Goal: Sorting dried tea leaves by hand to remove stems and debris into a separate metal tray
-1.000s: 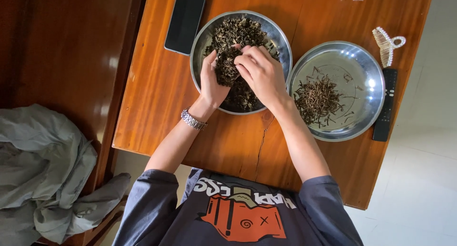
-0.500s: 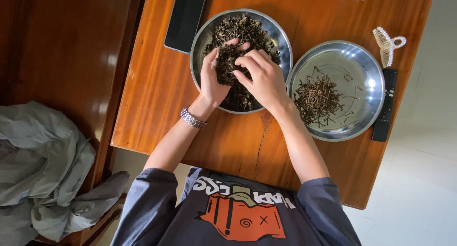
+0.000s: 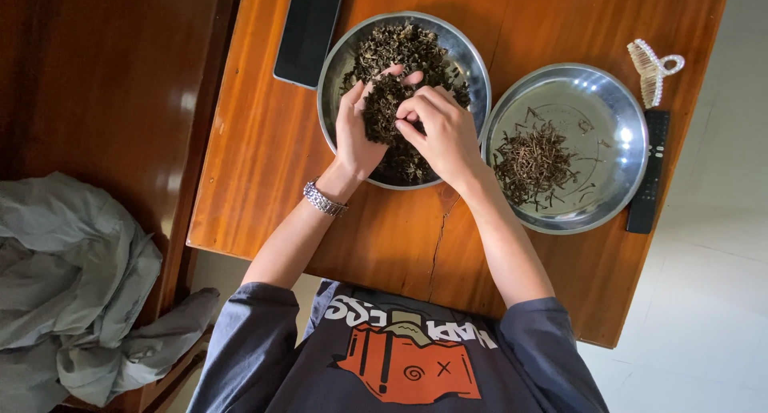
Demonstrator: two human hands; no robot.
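On table (image 3: 256,165): 2 steel bowls (image 3: 472,69) (image 3: 616,189), 2 hands (image 3: 356,133) (image 3: 444,133) in leaves (image 3: 408,53).

1 head view, straight down, close over wooden table (image 3: 264,141)

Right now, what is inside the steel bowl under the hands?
The steel bowl holds dark dried leaves. The left hand cups a clump; the right hand picks at it. The hands and leaves hide the bowl's bottom.

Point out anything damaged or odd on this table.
A dark crack runs through the wooden table from near the leaf bowl toward the person's edge. Nothing looks spilled; leaves and stems sit inside their bowls.
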